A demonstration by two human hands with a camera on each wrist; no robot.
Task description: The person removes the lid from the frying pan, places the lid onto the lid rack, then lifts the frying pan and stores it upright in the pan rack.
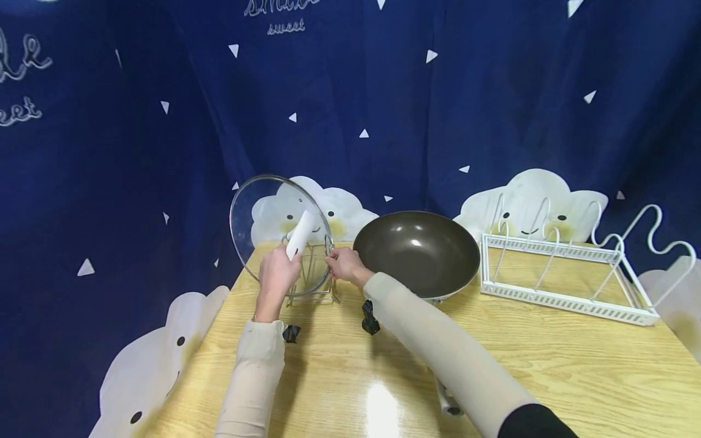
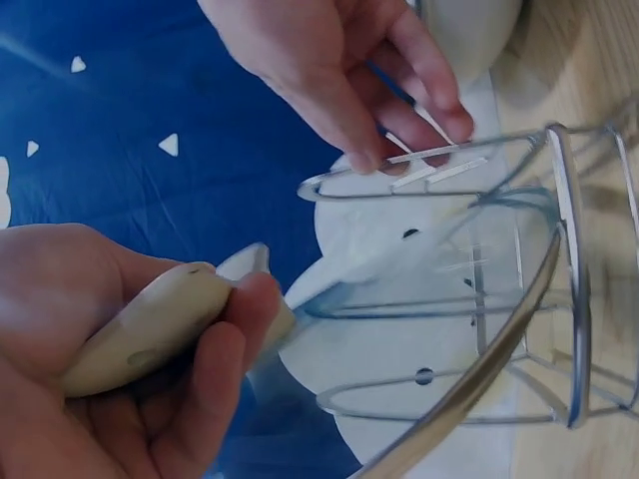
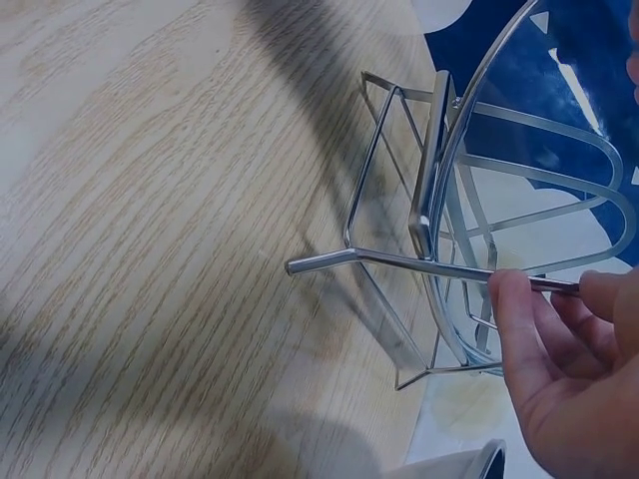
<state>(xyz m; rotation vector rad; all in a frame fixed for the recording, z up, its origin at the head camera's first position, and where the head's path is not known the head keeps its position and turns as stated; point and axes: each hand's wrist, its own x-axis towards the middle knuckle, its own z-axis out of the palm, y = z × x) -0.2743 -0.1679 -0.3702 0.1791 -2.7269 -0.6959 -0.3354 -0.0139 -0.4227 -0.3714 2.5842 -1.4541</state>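
A round glass lid (image 1: 247, 190) with a metal rim stands nearly upright, its lower edge among the wires of a silver metal wire rack (image 1: 314, 297). My left hand (image 1: 279, 271) grips the lid's white handle (image 2: 150, 324), fingers curled round it. On the rack's right side, my right hand (image 1: 347, 266) pinches a wire (image 3: 449, 269) between thumb and fingers. The rack has several loop-shaped dividers, seen through the glass in the left wrist view. Whether the lid rests fully on the rack's base I cannot tell.
A dark-coated wok (image 1: 416, 255) sits right of my right hand, its handle (image 1: 449, 398) pointing toward me, partly under my right sleeve. A white rack (image 1: 569, 307) with wavy wire dividers stands at the right on the wooden table (image 1: 339, 377). Behind hangs a blue curtain (image 1: 350, 79).
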